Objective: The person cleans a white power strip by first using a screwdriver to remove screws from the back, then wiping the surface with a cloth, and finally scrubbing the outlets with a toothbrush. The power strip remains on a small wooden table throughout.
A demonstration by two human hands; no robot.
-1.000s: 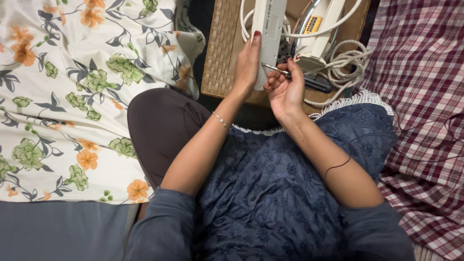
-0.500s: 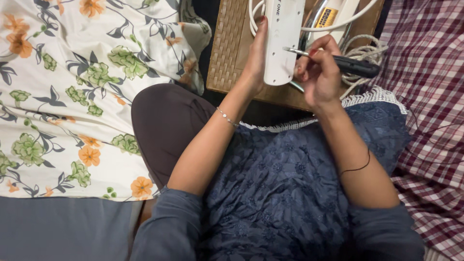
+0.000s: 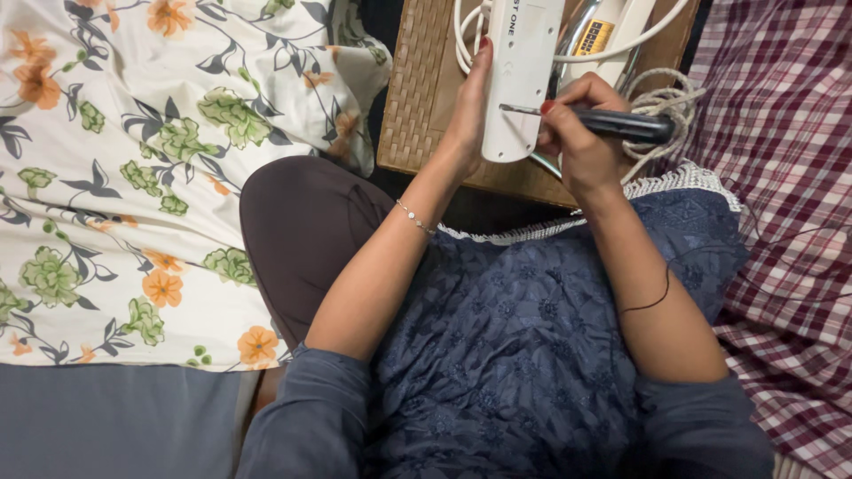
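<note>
Two hands work over the wicker tray (image 3: 417, 98). Left hand (image 3: 469, 111) presses flat, fingers together, against the white power strip (image 3: 519, 80) standing on the tray; right hand (image 3: 577, 133) pinches a screwdriver (image 3: 612, 124), tip touching the strip.
</note>
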